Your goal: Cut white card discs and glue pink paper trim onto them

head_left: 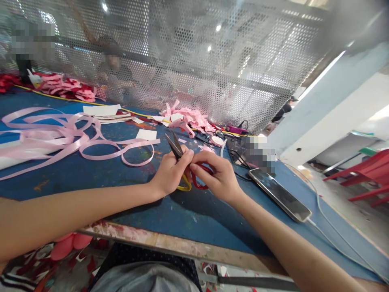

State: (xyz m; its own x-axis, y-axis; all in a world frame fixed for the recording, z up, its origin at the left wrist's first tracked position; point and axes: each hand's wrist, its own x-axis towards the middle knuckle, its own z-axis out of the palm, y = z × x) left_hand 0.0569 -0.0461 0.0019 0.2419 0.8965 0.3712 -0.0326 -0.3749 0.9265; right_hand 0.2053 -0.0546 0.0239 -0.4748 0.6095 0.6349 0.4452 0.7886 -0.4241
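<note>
Scissors point(176, 151) sit just above the near-middle part of a blue table point(194, 215), between two bare hands, blades slightly parted and pointing up and to the left, one handle loop yellow, the other red. Left hand point(170, 172) mostly closed, with hold of the scissors where blades meet handles; thumb on top, yellow loop showing below the fingers. Right hand point(217, 174) partly curled, thumb and bent fingers against the red loop, fingertips close to the left thumb; cannot tell whether it grips the loop or pinches something small. To the left, a long pink ribbon point(100, 156) lies in loose loops, its end near the blades. A small white card point(146, 134) lies beyond the ribbon's end; farther back, a stack of white strips point(106, 113). Past the blades, a pink glue gun point(184, 125) in front of a heap of pink pieces point(197, 117). Another pile, pink and red point(67, 87), at far left by a yellow cord point(54, 96). To the right, a phone point(279, 194) lies face up, a white cable point(331, 239) at its near end. Behind the table, a perforated metal screen point(194, 52), blurred people beyond. Red plastic chair point(369, 172) off to the right. Red and pink scraps point(91, 263) on the floor below.
</note>
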